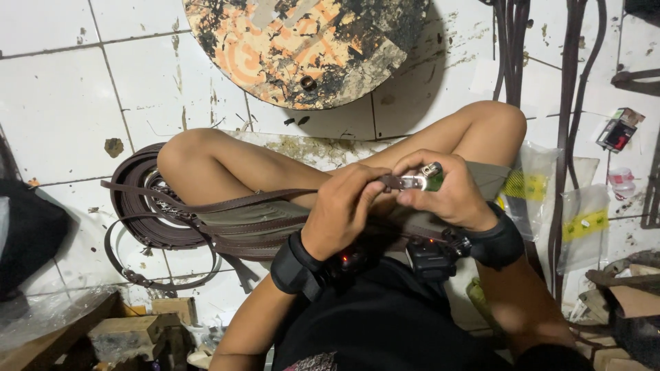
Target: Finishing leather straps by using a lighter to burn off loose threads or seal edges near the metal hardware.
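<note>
Presently logged, places given from the lap:
Left hand (342, 206): above the lap, fingers pinching a brown strap (234, 203) near its end.
Right hand (443, 192): beside the left, clenched around a lighter (425, 178) at the strap's tip.
Strap: trails left across the thigh.
Strap coil (141, 213): on floor, left of the lap.
Round board (302, 48): beyond the knees.
Plastic bags (543, 192): right of the lap.
</note>
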